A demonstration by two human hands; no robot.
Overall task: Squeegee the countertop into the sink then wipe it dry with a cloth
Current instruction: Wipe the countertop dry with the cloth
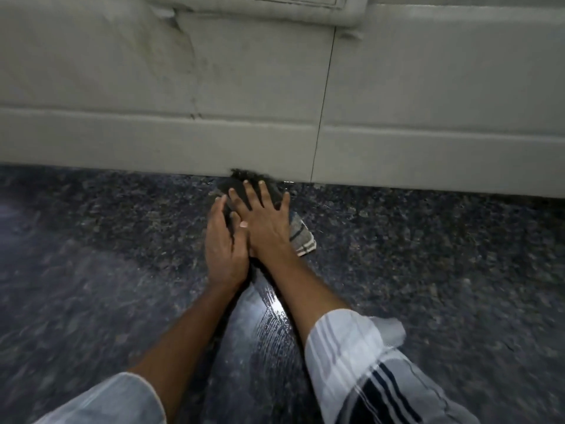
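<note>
A dark cloth (302, 239) with a pale striped corner lies on the speckled dark granite countertop (428, 258), pushed up against the base of the back wall. My right hand (266, 222) presses flat on top of it, fingers spread and pointing at the wall. My left hand (224, 244) rests against the cloth's left side, its thumb touching my right hand. Most of the cloth is hidden under my hands. No squeegee and no sink are in view.
A pale tiled wall (183, 139) with a vertical joint runs along the countertop's far edge. A glossy wet streak (263, 328) lies on the stone between my forearms. My loose white striped sleeves hang over the near counter.
</note>
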